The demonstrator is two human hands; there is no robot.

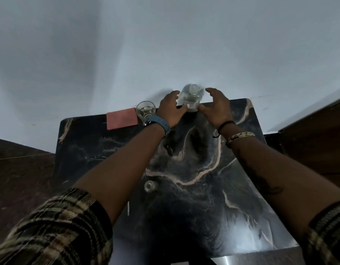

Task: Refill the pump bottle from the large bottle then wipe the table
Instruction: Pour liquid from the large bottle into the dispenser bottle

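**Large bottle flanked by both hands at the far edge**

The large bottle point(191, 99) stands upright at the table's point(241, 188) far edge, against the wall. It is flanked by the left hand point(172, 108) and right hand point(216, 109), equally near, fingers spread, nothing gripped yet; contact cannot be told.

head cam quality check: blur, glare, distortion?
Head view: dim overall; the large bottle between the left hand and right hand is motion-blurred, label unreadable; glare patch on the marble table near its front right edge; hand shadows on the wall; wide-angle bending of table edges.
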